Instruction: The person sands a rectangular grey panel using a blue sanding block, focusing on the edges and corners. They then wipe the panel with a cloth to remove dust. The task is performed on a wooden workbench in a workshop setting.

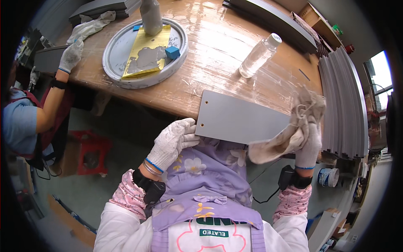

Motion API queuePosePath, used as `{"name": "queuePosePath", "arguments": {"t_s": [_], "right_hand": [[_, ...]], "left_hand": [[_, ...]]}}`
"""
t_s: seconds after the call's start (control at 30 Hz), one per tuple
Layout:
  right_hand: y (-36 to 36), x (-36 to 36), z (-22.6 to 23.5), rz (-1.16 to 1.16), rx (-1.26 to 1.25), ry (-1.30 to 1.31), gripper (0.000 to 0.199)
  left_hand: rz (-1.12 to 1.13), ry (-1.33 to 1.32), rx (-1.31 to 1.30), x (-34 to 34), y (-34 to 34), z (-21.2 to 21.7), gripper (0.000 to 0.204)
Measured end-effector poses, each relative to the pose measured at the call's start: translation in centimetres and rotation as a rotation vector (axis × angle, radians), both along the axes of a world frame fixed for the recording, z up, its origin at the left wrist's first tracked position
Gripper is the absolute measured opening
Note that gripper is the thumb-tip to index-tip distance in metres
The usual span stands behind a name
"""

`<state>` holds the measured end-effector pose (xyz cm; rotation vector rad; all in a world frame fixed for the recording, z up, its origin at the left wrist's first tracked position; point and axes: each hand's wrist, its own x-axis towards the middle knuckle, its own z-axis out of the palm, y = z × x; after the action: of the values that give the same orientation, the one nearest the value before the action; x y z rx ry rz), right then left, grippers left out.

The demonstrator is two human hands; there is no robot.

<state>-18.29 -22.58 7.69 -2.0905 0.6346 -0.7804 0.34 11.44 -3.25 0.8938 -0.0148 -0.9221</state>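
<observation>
A flat grey panel (241, 117) with two brass-coloured holes at its left end lies at the table's near edge, jutting out toward me. My left hand (174, 140), in a white knit glove, rests its fingertips against the panel's left end. Its fingers are stretched out and do not wrap round anything. Over the panel's right end, my gloved right hand (310, 147) grips a crumpled, stained beige rag (289, 134). The rag hides that end of the panel, and its lower part hangs blurred past the near side.
A clear bottle (259, 56) stands behind the panel. Farther left, a round lid (115, 71) bears a gold sheet (140, 44) with grey paste, a blue block (172, 52) and a grey bottle (152, 19). Grey panels (342, 101) stand stacked at right. A co-worker's gloved hand (71, 54) is at left.
</observation>
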Motion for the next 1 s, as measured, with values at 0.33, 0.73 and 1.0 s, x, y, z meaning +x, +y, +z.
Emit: {"name": "queuePosePath", "arguments": {"t_s": [0.33, 0.73, 1.0], "right_hand": [[-1.9, 1.4, -7.8, -0.179, -0.615, 0.451, 0.056], [-2.0, 1.3, -7.7, -0.189, -0.56, 0.42, 0.055], [-2.1, 1.1, -7.8, -0.204, -0.568, 0.424, 0.054]], "left_hand": [[-0.222, -1.724, 0.899, 4.2, -3.9, 5.7, 0.015], [-0.369, -1.865, 1.076, 2.9, -4.4, 7.3, 0.014], [-0.374, -1.907, 1.141, 2.7, -5.1, 7.6, 0.012]]}}
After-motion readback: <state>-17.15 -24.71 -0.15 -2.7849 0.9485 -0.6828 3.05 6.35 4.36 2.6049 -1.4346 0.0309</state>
